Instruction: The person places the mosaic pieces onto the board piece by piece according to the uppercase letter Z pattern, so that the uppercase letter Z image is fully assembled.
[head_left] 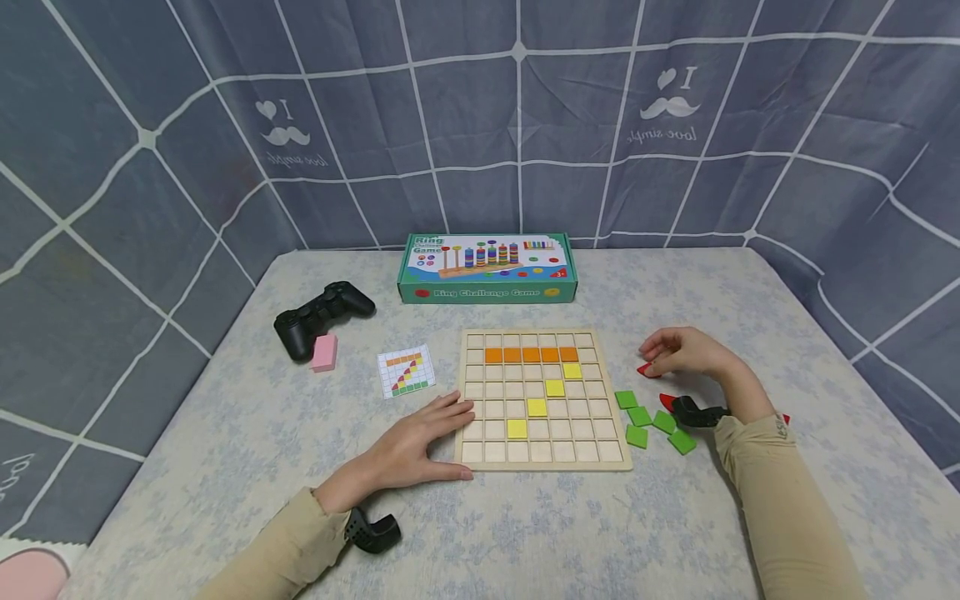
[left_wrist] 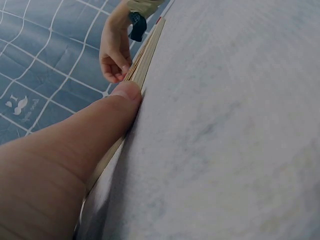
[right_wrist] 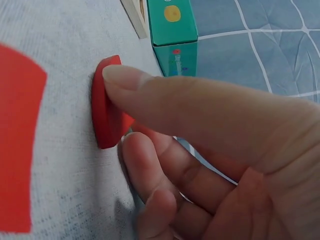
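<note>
My left hand [head_left: 411, 443] lies at the left edge of a wooden grid board [head_left: 619, 461], fingertips on its frame and thumb at the near corner. In the left wrist view the thumb [left_wrist: 107, 112] presses along the board's side. Orange tiles [head_left: 531, 356] form a row on the board, and yellow tiles [head_left: 537, 407] run diagonally below. Right of the board, my right hand [head_left: 686, 350] pinches a red quarter-round tile [right_wrist: 102, 107] close over the table, thumb on top. Another red tile [right_wrist: 17, 140] lies beside it. Several green tiles [head_left: 637, 437] lie between board and right forearm.
A small pattern card [head_left: 406, 372] lies left of the board. Further left are a pink block [head_left: 325, 353] and a black game controller [head_left: 322, 318]. At the back stands a green game box [head_left: 487, 268] before a checked curtain [head_left: 480, 117].
</note>
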